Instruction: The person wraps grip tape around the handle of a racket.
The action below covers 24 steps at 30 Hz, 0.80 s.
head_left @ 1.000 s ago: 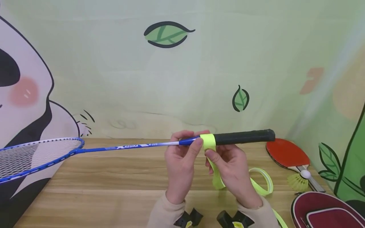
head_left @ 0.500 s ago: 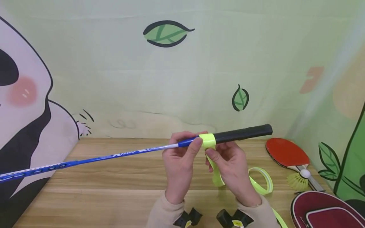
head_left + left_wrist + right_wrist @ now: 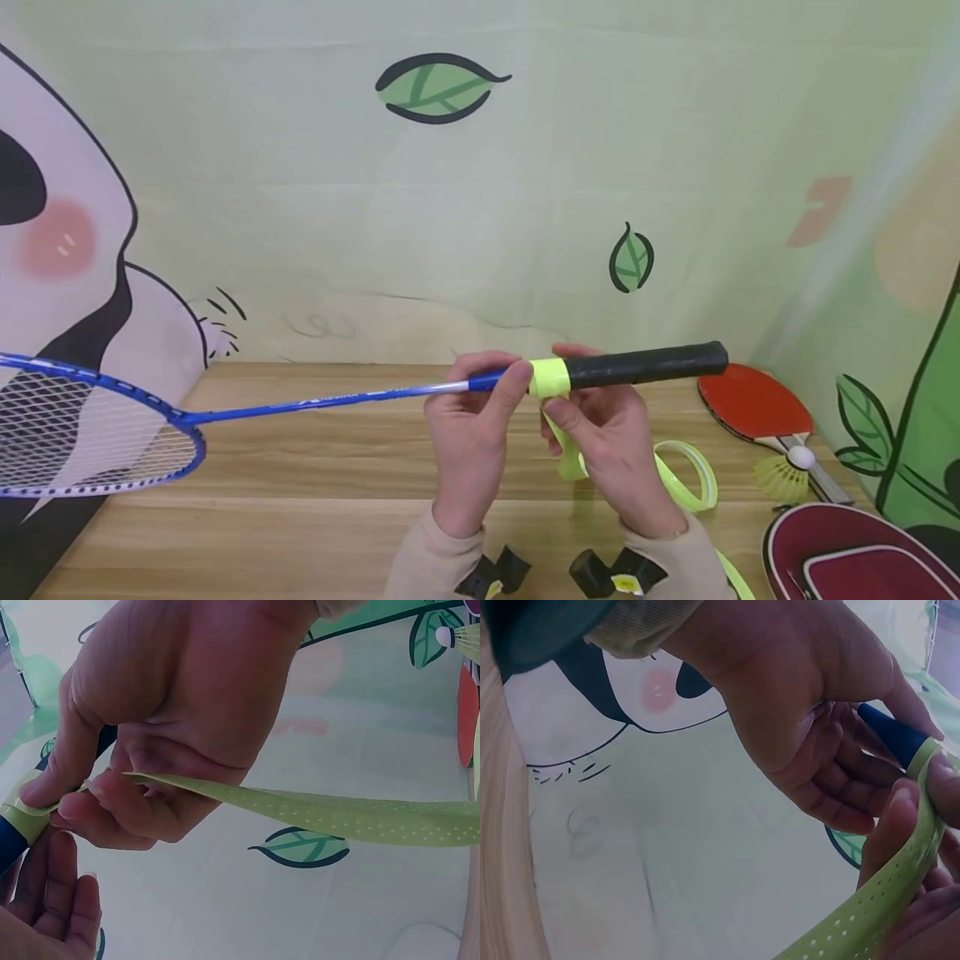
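Observation:
A blue badminton racket [image 3: 300, 406] is held nearly level above the table, its strung head at the left and its black handle [image 3: 645, 363] at the right. My left hand [image 3: 467, 454] grips it at the blue cone, thumb on the edge of a yellow-green grip tape [image 3: 550, 377] wound around the handle's start. Just below the handle, my right hand [image 3: 618, 458] pinches the tape between thumb and fingers. In the left wrist view a perforated strip of the tape [image 3: 360, 814] trails away from the right hand's fingers. Part of the strip is hidden behind that hand in the head view.
On the wooden table [image 3: 262, 542], the tape's loose end curls at the right. Beyond it lie a red table tennis bat [image 3: 753, 400], a yellow shuttlecock [image 3: 783, 477] and a maroon case [image 3: 862, 533]. A printed cloth backdrop [image 3: 300, 183] stands behind.
The racket has rolled about its long axis, turning its head from edge-on to showing strings. The handle's end has dipped slightly since half a second ago. Both hands stay nearly in place.

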Each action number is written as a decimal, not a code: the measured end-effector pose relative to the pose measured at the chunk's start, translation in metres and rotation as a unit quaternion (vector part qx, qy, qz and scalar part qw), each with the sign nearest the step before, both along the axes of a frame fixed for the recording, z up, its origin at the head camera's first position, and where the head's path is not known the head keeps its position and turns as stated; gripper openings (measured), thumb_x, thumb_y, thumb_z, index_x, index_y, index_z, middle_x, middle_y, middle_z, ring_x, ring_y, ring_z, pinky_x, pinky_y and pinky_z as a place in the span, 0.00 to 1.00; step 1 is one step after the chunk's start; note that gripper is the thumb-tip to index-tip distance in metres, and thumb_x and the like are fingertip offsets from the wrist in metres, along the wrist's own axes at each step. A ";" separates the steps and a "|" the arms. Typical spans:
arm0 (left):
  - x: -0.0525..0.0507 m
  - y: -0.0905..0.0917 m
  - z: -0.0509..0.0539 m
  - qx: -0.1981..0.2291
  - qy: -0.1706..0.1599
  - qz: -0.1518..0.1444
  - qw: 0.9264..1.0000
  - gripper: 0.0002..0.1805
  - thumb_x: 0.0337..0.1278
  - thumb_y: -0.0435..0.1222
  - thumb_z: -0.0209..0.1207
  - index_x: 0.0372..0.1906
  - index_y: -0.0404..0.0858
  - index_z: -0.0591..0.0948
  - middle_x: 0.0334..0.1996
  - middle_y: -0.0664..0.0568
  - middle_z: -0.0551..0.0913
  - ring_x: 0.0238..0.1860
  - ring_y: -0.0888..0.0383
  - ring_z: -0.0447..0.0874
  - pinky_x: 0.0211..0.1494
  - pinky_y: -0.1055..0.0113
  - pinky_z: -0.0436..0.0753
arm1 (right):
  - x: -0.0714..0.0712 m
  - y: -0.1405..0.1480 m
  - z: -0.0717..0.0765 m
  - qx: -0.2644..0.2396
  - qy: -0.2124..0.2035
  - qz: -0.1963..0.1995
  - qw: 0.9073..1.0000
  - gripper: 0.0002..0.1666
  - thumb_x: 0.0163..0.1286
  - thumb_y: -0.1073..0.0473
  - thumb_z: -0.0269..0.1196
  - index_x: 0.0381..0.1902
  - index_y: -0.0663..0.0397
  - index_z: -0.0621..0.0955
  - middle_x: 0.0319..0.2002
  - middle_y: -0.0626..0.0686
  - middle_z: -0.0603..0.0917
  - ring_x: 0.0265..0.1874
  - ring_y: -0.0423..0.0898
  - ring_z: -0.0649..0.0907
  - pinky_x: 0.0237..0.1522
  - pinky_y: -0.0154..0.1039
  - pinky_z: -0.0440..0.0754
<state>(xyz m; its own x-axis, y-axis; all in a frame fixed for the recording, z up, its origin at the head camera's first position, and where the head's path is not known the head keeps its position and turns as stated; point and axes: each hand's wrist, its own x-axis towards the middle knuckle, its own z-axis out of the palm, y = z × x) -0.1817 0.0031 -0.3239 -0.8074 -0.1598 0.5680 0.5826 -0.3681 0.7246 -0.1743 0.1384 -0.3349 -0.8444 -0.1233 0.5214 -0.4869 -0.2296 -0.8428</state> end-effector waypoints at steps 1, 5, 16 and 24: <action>0.000 0.000 0.000 -0.001 0.000 0.001 1.000 0.10 0.58 0.32 0.66 0.39 0.28 0.81 0.31 0.50 0.83 0.31 0.57 0.81 0.37 0.69 0.81 | 0.000 0.000 -0.001 -0.004 -0.001 0.011 1.000 0.30 0.69 0.71 0.60 0.67 0.56 0.68 0.33 0.51 0.81 0.21 0.44 0.78 0.19 0.33 0.78; 0.000 0.000 0.001 -0.008 -0.005 0.007 1.000 0.08 0.58 0.31 0.65 0.37 0.29 0.82 0.29 0.49 0.84 0.30 0.57 0.81 0.36 0.69 0.81 | -0.002 0.001 -0.004 -0.032 0.020 0.066 0.997 0.33 0.70 0.71 0.58 0.71 0.58 0.63 0.37 0.48 0.81 0.22 0.43 0.77 0.19 0.32 0.76; 0.000 -0.002 0.001 -0.046 -0.028 0.024 0.998 0.07 0.59 0.33 0.65 0.38 0.32 0.82 0.29 0.47 0.83 0.29 0.55 0.81 0.36 0.67 0.82 | -0.004 -0.002 -0.007 -0.040 0.044 0.068 0.996 0.20 0.70 0.72 0.57 0.59 0.65 0.71 0.39 0.51 0.83 0.22 0.43 0.77 0.18 0.33 0.75; 0.001 -0.003 0.003 -0.031 -0.015 -0.035 0.999 0.15 0.61 0.32 0.61 0.48 0.27 0.77 0.43 0.43 0.81 0.45 0.51 0.79 0.49 0.66 0.80 | -0.003 -0.005 -0.005 -0.057 0.057 0.068 0.994 0.17 0.70 0.73 0.56 0.56 0.60 0.73 0.36 0.50 0.82 0.22 0.44 0.77 0.18 0.33 0.76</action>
